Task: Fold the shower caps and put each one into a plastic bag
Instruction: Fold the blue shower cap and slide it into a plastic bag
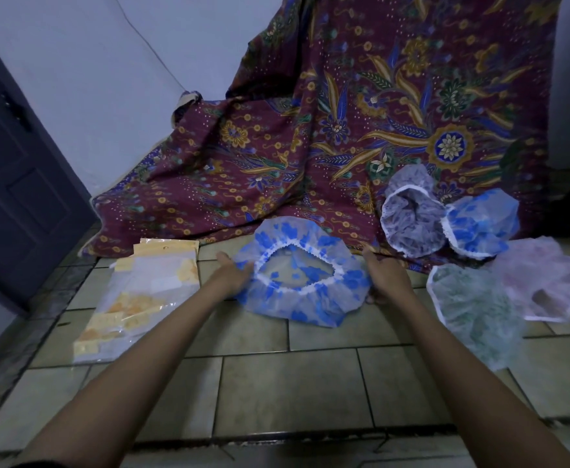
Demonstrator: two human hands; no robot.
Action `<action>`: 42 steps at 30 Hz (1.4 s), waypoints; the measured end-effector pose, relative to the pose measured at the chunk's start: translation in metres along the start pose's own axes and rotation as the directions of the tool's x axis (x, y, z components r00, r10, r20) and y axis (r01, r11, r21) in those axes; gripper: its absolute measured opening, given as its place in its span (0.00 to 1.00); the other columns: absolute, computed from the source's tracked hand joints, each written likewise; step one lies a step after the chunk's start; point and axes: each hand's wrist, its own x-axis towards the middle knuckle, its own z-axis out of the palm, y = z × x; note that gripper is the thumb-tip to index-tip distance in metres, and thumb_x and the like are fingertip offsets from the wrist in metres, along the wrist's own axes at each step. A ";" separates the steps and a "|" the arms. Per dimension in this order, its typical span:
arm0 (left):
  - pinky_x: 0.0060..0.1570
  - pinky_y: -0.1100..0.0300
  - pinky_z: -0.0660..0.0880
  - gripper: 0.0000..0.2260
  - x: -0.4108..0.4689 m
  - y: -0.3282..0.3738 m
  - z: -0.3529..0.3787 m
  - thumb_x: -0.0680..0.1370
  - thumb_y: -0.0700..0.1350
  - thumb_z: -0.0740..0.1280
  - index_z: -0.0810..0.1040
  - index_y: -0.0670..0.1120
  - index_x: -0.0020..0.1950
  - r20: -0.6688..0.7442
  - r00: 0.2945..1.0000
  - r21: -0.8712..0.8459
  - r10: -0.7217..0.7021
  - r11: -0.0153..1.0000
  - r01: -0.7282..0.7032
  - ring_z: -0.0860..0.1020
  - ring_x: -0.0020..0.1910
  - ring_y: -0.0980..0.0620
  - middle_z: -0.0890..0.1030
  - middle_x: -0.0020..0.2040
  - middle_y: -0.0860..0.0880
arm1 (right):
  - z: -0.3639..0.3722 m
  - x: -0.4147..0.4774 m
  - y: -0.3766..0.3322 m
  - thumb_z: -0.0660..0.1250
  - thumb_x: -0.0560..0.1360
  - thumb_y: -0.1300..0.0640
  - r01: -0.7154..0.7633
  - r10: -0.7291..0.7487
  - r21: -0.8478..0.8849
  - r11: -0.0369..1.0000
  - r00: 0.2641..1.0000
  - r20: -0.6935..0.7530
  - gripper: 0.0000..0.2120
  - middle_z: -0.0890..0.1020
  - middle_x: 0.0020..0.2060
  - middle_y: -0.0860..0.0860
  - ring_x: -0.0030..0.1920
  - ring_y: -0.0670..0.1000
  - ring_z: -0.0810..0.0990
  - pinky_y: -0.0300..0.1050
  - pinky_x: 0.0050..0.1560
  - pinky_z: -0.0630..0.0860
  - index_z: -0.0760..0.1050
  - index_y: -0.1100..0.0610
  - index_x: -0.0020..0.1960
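— Where are the hands?

— Both are out in front, low over the tiled floor (293, 386). The left hand (232, 269) lies flat with the palm turned inward, its straight fingers against the left edge of the blue shower cap (297, 310). The right hand (384, 275) is at the cap's right edge, touching it. Its fingers look curled underneath, but I cannot tell whether they actually grip the plastic.

— So the cap is between them?

— Yes, right between the two hands. It lies on the floor with its white elastic opening facing up, and the tile shows through it.

— And the bags?

— The plastic bags (135, 292), clear with yellow strips, lie in a loose pile on the floor to the left, just beside the left forearm.

— Other caps?

— Four, all to the right. A green cap (472, 309) lies near the right forearm, with a pink cap (547, 278) beside it. Further back, a grey cap (412, 219) and a second blue cap (483, 226) touch each other on a patterned maroon cloth (310, 130). The cloth hangs down the wall onto the floor. A dark door (13, 170) stands on the far left.
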 end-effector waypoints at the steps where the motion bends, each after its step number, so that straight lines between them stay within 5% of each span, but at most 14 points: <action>1: 0.49 0.55 0.72 0.32 -0.002 -0.003 0.001 0.80 0.51 0.61 0.47 0.36 0.72 0.057 0.998 -0.057 0.016 0.998 -0.013 0.74 0.58 0.41 0.68 0.66 0.38 | 0.002 0.003 0.000 0.51 0.80 0.42 -0.008 0.008 0.013 1.000 1.000 0.016 0.29 0.79 0.36 0.60 0.38 0.57 0.77 0.41 0.35 0.68 0.76 0.66 0.42; 4: 0.35 0.60 0.73 0.27 -0.009 -0.005 0.003 0.77 0.44 0.66 0.53 0.40 0.67 0.103 0.993 -0.318 0.054 0.948 -0.018 0.74 0.48 0.47 0.69 0.65 0.39 | 0.011 0.010 -0.002 0.58 0.77 0.42 -0.054 0.050 0.216 0.975 0.998 0.026 0.29 0.77 0.57 0.64 0.52 0.60 0.78 0.49 0.49 0.73 0.73 0.69 0.59; 8: 0.38 0.63 0.73 0.24 -0.014 -0.008 0.001 0.77 0.38 0.66 0.57 0.43 0.68 0.056 0.994 -0.435 0.095 0.898 -0.061 0.72 0.50 0.48 0.71 0.59 0.41 | 0.015 0.007 -0.009 0.67 0.74 0.62 -0.170 0.101 0.583 0.795 0.984 0.149 0.16 0.78 0.50 0.61 0.36 0.54 0.76 0.40 0.29 0.75 0.74 0.70 0.58; 12: 0.23 0.69 0.68 0.15 -0.011 -0.021 -0.014 0.76 0.32 0.64 0.64 0.45 0.56 -0.038 0.986 -0.371 0.165 0.913 -0.167 0.73 0.36 0.46 0.76 0.46 0.39 | 0.006 0.012 -0.001 0.68 0.70 0.67 -0.052 0.112 0.421 0.906 0.987 -0.118 0.04 0.76 0.41 0.59 0.42 0.54 0.74 0.47 0.35 0.70 0.76 0.70 0.40; 15: 0.19 0.69 0.63 0.12 -0.012 -0.027 -0.024 0.76 0.30 0.61 0.67 0.43 0.54 -0.045 0.988 -0.307 0.145 0.939 -0.152 0.68 0.28 0.50 0.73 0.36 0.44 | -0.001 0.010 0.006 0.66 0.71 0.68 -0.049 0.125 0.373 0.926 0.975 -0.184 0.14 0.74 0.35 0.58 0.38 0.55 0.73 0.50 0.36 0.73 0.67 0.60 0.30; 19: 0.27 0.65 0.67 0.19 -0.017 -0.021 -0.027 0.74 0.27 0.58 0.71 0.45 0.59 0.133 0.965 -0.202 0.225 0.960 -0.196 0.72 0.33 0.50 0.75 0.52 0.46 | -0.007 -0.002 -0.003 0.63 0.75 0.62 -0.235 0.166 0.549 0.802 0.971 0.173 0.05 0.73 0.32 0.56 0.31 0.54 0.73 0.46 0.31 0.75 0.72 0.60 0.40; 22: 0.28 0.63 0.63 0.25 -0.016 -0.017 -0.033 0.74 0.26 0.56 0.68 0.45 0.68 0.205 0.956 -0.115 0.209 0.975 -0.188 0.69 0.31 0.52 0.67 0.63 0.51 | -0.012 0.001 -0.007 0.67 0.75 0.52 -0.159 0.058 0.510 0.845 0.976 0.208 0.09 0.76 0.33 0.55 0.31 0.53 0.75 0.45 0.34 0.75 0.75 0.58 0.44; 25: 0.31 0.61 0.68 0.27 -0.016 -0.016 -0.039 0.74 0.26 0.57 0.65 0.45 0.71 0.238 0.945 -0.038 0.222 0.975 -0.220 0.75 0.39 0.51 0.64 0.70 0.48 | -0.013 -0.001 -0.008 0.67 0.74 0.49 -0.111 -0.014 0.402 0.909 0.955 0.295 0.10 0.79 0.35 0.55 0.32 0.53 0.78 0.44 0.35 0.77 0.77 0.56 0.43; 29: 0.59 0.55 0.68 0.25 -0.015 -0.018 -0.036 0.74 0.32 0.63 0.65 0.44 0.71 0.086 0.960 0.258 0.267 0.925 -0.280 0.66 0.68 0.42 0.59 0.72 0.43 | -0.013 0.004 -0.004 0.69 0.73 0.57 -0.069 0.026 0.143 0.987 0.959 0.281 0.11 0.76 0.29 0.58 0.17 0.47 0.74 0.36 0.19 0.70 0.73 0.63 0.39; 32: 0.61 0.50 0.65 0.22 -0.024 -0.008 -0.027 0.75 0.37 0.63 0.66 0.45 0.69 -0.191 0.910 0.433 0.369 0.863 -0.259 0.65 0.66 0.40 0.63 0.69 0.41 | -0.016 0.001 -0.013 0.70 0.71 0.44 0.178 -0.106 -0.405 0.897 0.975 0.195 0.23 0.78 0.47 0.60 0.43 0.52 0.80 0.48 0.41 0.75 0.72 0.62 0.53; 34: 0.62 0.52 0.64 0.19 -0.039 0.008 -0.017 0.77 0.41 0.61 0.68 0.45 0.69 -0.248 0.844 0.433 0.475 0.834 -0.342 0.68 0.64 0.41 0.67 0.67 0.41 | -0.013 -0.010 -0.024 0.65 0.72 0.38 0.308 -0.348 -0.608 0.732 0.936 0.055 0.33 0.71 0.62 0.60 0.62 0.59 0.70 0.55 0.59 0.69 0.64 0.59 0.68; 37: 0.67 0.50 0.61 0.24 -0.060 0.029 0.010 0.80 0.53 0.57 0.61 0.45 0.73 -0.076 0.877 0.488 0.474 0.785 -0.382 0.66 0.68 0.43 0.65 0.71 0.43 | 0.003 -0.033 -0.046 0.59 0.75 0.39 0.630 -0.676 -0.526 0.572 0.725 0.133 0.32 0.66 0.69 0.57 0.70 0.56 0.62 0.53 0.70 0.57 0.60 0.54 0.73; 39: 0.71 0.44 0.52 0.31 -0.066 0.026 0.031 0.79 0.60 0.55 0.51 0.47 0.76 0.107 0.926 0.515 0.363 0.776 -0.364 0.57 0.73 0.43 0.56 0.75 0.43 | 0.019 -0.034 -0.043 0.54 0.73 0.31 0.717 -0.642 -0.507 0.478 0.680 0.355 0.39 0.54 0.75 0.55 0.75 0.55 0.51 0.56 0.73 0.47 0.51 0.51 0.76; 42: 0.71 0.40 0.40 0.39 -0.063 -0.004 0.053 0.75 0.67 0.53 0.39 0.51 0.77 0.256 0.903 0.545 0.345 0.720 -0.429 0.43 0.76 0.42 0.41 0.77 0.45 | 0.035 -0.017 -0.013 0.36 0.51 0.17 0.700 -0.449 -0.600 0.387 0.712 0.541 0.59 0.39 0.76 0.52 0.75 0.54 0.37 0.62 0.71 0.38 0.35 0.46 0.75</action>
